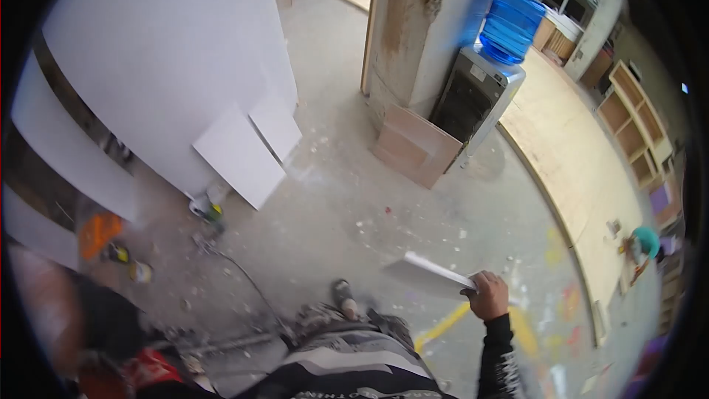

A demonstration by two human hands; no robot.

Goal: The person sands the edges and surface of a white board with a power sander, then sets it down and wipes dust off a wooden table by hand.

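My right hand (488, 296) grips one end of a white panel (436, 273), fingers closed over its edge. The panel points away to the left, above the concrete floor, and its far end looks blurred. My left hand is not in view. Below, the front of my striped shirt (354, 358) and one shoe (343, 294) show.
Two white boards (240, 157) lean against a large white panel (177, 52). A water dispenser (473, 96) stands by a pillar, with a wooden board (417, 146) against it. A long plywood platform (569, 155) runs along the right. A blurred person (103, 314) is at lower left. A cable (247, 273) crosses the floor.
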